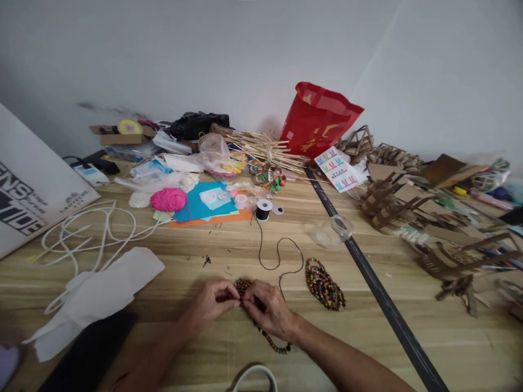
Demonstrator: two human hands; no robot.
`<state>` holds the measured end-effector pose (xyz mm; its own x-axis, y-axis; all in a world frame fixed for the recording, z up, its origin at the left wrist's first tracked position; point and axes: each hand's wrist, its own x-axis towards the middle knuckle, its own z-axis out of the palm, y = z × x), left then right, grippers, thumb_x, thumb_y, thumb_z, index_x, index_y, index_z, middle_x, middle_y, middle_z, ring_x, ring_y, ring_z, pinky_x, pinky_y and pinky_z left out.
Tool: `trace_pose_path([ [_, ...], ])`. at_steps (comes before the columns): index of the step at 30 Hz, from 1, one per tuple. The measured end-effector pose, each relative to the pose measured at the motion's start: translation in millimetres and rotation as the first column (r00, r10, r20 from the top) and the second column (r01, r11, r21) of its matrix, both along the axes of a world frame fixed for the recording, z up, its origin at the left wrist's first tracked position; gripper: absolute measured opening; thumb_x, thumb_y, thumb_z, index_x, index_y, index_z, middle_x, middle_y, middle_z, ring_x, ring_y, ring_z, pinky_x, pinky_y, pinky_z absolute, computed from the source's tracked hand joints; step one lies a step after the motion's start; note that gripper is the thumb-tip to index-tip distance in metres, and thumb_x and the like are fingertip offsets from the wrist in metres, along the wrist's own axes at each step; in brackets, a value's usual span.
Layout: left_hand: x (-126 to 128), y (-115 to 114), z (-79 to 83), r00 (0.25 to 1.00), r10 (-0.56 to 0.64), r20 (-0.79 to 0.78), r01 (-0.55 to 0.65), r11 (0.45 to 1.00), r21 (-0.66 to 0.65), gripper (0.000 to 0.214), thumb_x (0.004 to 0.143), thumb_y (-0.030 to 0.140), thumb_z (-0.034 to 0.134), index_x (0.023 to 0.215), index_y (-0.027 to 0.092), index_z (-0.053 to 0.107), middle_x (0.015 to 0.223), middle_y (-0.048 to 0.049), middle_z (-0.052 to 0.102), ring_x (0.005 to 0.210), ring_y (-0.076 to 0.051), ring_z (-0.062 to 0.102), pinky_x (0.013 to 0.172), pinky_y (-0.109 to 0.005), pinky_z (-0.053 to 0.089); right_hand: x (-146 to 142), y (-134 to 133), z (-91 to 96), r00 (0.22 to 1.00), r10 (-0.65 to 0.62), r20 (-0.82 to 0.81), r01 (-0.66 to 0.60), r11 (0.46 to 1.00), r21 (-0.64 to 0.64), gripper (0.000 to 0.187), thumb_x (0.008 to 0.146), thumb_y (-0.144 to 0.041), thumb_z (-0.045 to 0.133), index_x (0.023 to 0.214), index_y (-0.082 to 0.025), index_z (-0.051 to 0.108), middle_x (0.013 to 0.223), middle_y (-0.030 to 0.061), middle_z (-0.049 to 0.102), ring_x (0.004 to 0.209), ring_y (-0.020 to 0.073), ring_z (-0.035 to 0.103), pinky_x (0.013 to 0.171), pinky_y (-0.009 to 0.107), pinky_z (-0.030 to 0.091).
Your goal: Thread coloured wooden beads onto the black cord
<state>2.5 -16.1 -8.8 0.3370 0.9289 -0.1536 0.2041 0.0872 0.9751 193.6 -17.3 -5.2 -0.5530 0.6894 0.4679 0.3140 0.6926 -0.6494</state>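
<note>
My left hand (215, 300) and my right hand (269, 307) meet above the table, thumb and forefinger of each pinched together, fingertips almost touching. Between them they grip a beaded cord; the exact bit held is too small to make out. Its multicoloured beads (242, 285) bunch up behind the fingertips, and a loop of them (276, 346) curves out below my right hand. A thin black cord (279, 256) winds from a spool (262, 211) and disappears behind my right hand. To the right lies a coiled heap of similar bead strands (326, 286).
A roll of tape (255, 375) sits at the near edge. Black cord scraps (207, 261) lie left of centre. White cable (108, 228) and white paper (118, 277) are at left. Pink yarn (168, 200), a red bag (318, 120) and small woven baskets (388, 215) stand farther back.
</note>
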Motion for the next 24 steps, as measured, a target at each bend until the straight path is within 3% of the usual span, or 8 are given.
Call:
trace_pose_path([
  [24,1.9,-1.6,2.1,0.999,-0.012,-0.047,0.014,0.999,0.037,0.005,0.063,0.019,0.063,0.064,0.014,0.063,0.067,-0.003,0.065,0.066,-0.016,0.06,0.064,-0.025,0.047,-0.7,-0.5,-1.6,1.0,-0.01,-0.015,0.01,1.0,0.015,0.01,0.087,-0.018,0.046,0.08,-0.017,0.053,0.069,0.0034,0.058,0.063,0.0138,0.054,0.058,0.021,0.042],
])
